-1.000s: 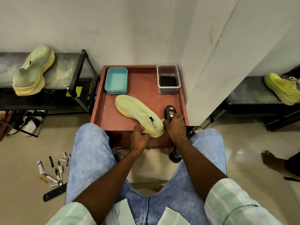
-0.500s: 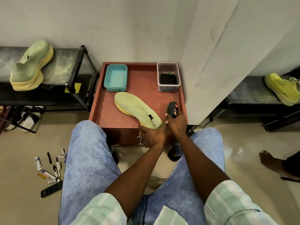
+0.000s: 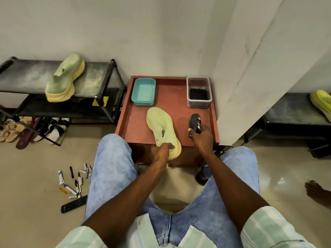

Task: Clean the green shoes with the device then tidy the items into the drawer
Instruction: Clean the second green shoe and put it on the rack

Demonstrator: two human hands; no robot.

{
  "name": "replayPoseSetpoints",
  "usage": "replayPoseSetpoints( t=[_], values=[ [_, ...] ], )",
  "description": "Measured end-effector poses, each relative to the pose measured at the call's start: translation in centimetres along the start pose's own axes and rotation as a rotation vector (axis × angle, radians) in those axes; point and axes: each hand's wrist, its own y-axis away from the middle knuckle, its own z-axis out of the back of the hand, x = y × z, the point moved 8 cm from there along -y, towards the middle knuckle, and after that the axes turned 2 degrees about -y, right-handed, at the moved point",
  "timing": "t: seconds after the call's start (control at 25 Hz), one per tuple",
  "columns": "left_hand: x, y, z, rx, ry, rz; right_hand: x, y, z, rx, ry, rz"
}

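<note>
Your left hand (image 3: 162,151) grips the heel end of the green shoe (image 3: 162,128), fingers curled over the heel rim. The shoe lies on the red bench (image 3: 136,120), toe pointing away from you and a bit left, heel hanging just past the near edge. It rests on its side or sole; I can't tell which.

Your right hand (image 3: 201,137) holds the black device (image 3: 195,123), fingers wrapped round its lower end. The device's upper end sticks out beyond your fingers, angled away from you, with a red and white label showing. It sits just right of the shoe, apart from it, not touching. I can't tell whether the device tip is on the bench top or just above it.

Beyond your left fingers, at the far left of the bench, sits a teal tub (image 3: 143,91). Beyond your right fingers, at the far right corner, is a clear box (image 3: 198,92) with something dark inside.

Well left of your left hand, a second green shoe (image 3: 64,81) lies on the top shelf of a black rack (image 3: 105,81). Sandals (image 3: 21,130) sit under the rack on the floor. Far right of your right hand, a brighter yellow-green shoe (image 3: 321,103) lies on another low shelf.

On the floor left of your left knee: scattered tubes and pens (image 3: 75,182) and a black remote (image 3: 74,204). A bare foot (image 3: 317,191) shows at the right edge.
</note>
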Motion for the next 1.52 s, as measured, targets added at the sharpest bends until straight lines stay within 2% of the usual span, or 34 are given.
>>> replayPoseSetpoints(
  t=[0.16, 0.44, 0.64, 0.84, 1.04, 1.16, 1.24, 1.36, 1.52],
  values=[
    [-3.0, 1.6, 5.1, 0.059, 0.077, -0.138, 2.4, 1.6, -1.3, 0.02, -0.071, 0.04],
    [-11.5, 2.1, 9.9, 0.09, 0.194, -0.417, 12.1, 3.8, -5.8, 0.061, -0.183, 0.201],
    [-21.4, -2.0, 16.4, -0.076, 0.08, -0.549, 19.2, 3.7, -10.3, 0.124, -0.198, 0.303],
    [-27.9, -7.5, 19.9, -0.152, 0.08, -0.528, 21.6, 4.0, -13.6, 0.18, -0.179, 0.343],
    [-30.0, -12.0, 20.8, -0.182, 0.073, -0.426, 22.5, 2.9, -16.1, 0.207, -0.126, 0.353],
    [-29.6, -12.8, 21.6, -0.214, 0.132, -0.43, 22.7, 2.3, -17.2, 0.224, -0.099, 0.352],
    [-29.1, -12.5, 22.2, -0.295, 0.174, -0.492, 22.7, 2.4, -17.8, 0.243, -0.081, 0.353],
    [-29.1, -10.4, 22.5, -0.495, 0.084, -0.651, 22.4, 2.8, -18.5, 0.258, -0.059, 0.345],
    [-29.4, -8.9, 22.0, -0.597, 0.005, -0.723, 21.9, 3.3, -18.3, 0.245, -0.043, 0.342]
  ],
)
